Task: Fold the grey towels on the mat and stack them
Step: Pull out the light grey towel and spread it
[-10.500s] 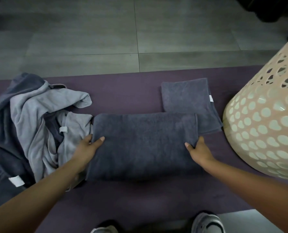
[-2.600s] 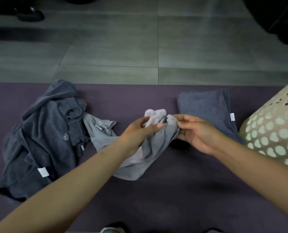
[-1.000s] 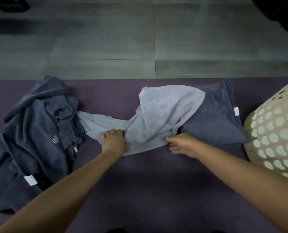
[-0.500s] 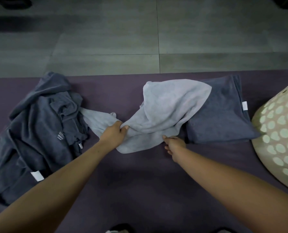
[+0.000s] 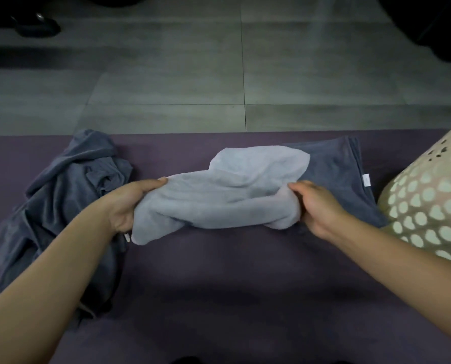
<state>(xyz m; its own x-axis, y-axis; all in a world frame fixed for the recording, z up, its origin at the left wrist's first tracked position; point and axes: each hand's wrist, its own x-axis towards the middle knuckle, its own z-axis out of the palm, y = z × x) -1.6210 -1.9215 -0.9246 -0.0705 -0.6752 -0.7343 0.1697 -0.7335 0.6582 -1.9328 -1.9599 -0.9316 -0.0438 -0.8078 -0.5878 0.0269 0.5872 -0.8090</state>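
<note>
The light grey towel [image 5: 227, 195] is bunched and stretched sideways between both hands above the purple mat [image 5: 219, 285], in the middle of the view. The left hand [image 5: 129, 203] grips its left end, thumb on top and fingers curled under the cloth, with a loose corner hanging down just below the palm. The right hand [image 5: 316, 206] grips the right end, fingers curled into the fabric, so that a rounded fold droops beside the wrist. The far part of the towel rises in a soft hump that overlaps the near left edge of the folded dark grey towel [image 5: 342, 174]; whether the two touch there cannot be told. That folded towel lies flat on the mat to the right, with a small white tag [image 5: 366, 179] at its right edge, and its right corner lies just beside the cream perforated laundry basket [image 5: 426, 206], which fills the right border. On the left of the mat a crumpled heap of dark grey towels [image 5: 61, 206] lies partly under the left forearm, close to the left hand. Beyond the mat runs a grey tiled floor [image 5: 219, 74], and a dark shoe [image 5: 35, 24] shows at the upper left corner.
</note>
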